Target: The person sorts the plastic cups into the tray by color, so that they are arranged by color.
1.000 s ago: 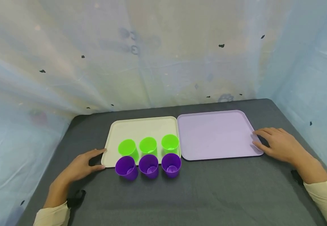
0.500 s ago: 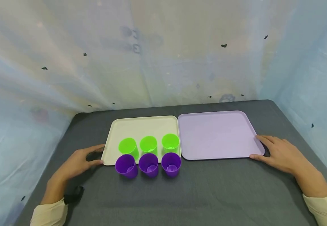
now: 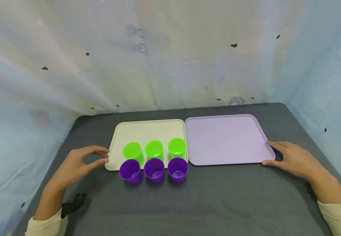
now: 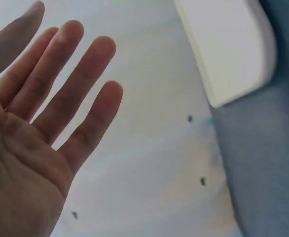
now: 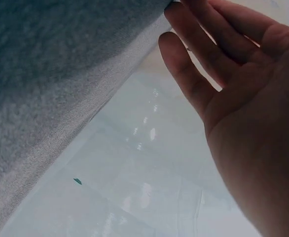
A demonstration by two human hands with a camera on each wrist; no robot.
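Cream tray (image 3: 146, 131) lies left of the lilac tray (image 3: 226, 141); my spread left hand (image 3: 76, 164) has just lifted clear, seemingly freeing it; my right hand (image 3: 294, 160), fingers parted, touches the lilac tray's right edge.

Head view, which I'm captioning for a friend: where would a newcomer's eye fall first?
Probably on the bright green cups, lined up on the cream tray, with purple cups in a row in front. Next comes the lilac tray on the right, the right hand at its outer edge.
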